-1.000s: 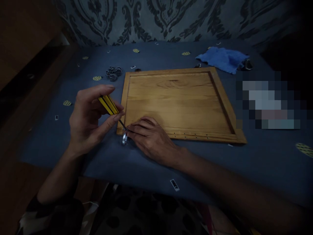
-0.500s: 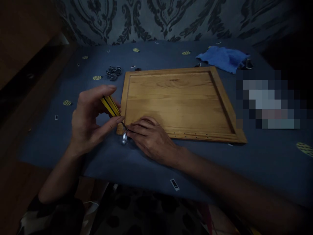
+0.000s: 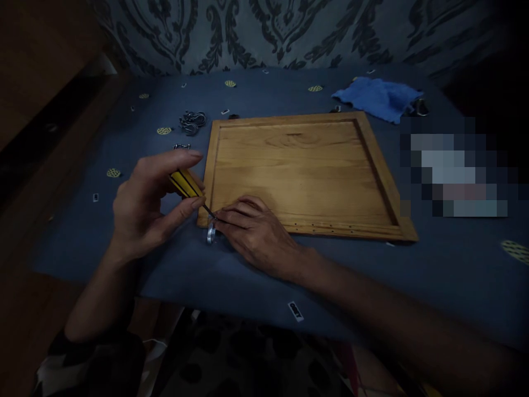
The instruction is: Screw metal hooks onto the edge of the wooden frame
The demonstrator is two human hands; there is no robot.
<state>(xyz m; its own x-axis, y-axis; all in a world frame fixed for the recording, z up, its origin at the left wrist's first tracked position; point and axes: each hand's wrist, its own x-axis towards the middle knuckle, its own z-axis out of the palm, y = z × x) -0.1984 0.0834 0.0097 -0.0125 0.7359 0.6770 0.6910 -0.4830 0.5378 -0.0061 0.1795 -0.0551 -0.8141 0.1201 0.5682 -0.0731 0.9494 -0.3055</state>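
Note:
My left hand (image 3: 142, 207) grips a yellow and black screwdriver (image 3: 184, 183) by its handle between thumb and fingers. The screwdriver slants down to the right, its tip at the near left corner of a framed wooden board (image 3: 289, 171). At that corner a shiny metal hook (image 3: 211, 232) sticks out past the near edge. My right hand (image 3: 258, 234) rests on the near frame rail, fingers close together, fingertips pressing at the hook's base. Those fingers partly hide the hook's base and the screwdriver tip. Small dark holes run along the near rail, right of this hand.
Several metal hooks (image 3: 192, 122) lie in a pile beyond my left hand, with small metal pieces (image 3: 182, 146) nearer it. A blue cloth (image 3: 378, 98) lies at the back right. The patterned blue tablecloth (image 3: 256, 298) covers the surface. A blurred patch hides part of the right side.
My left hand has shifted slightly left and turned about the screwdriver handle, uncovering small metal pieces behind it. The screwdriver tip, right hand and board stay in place.

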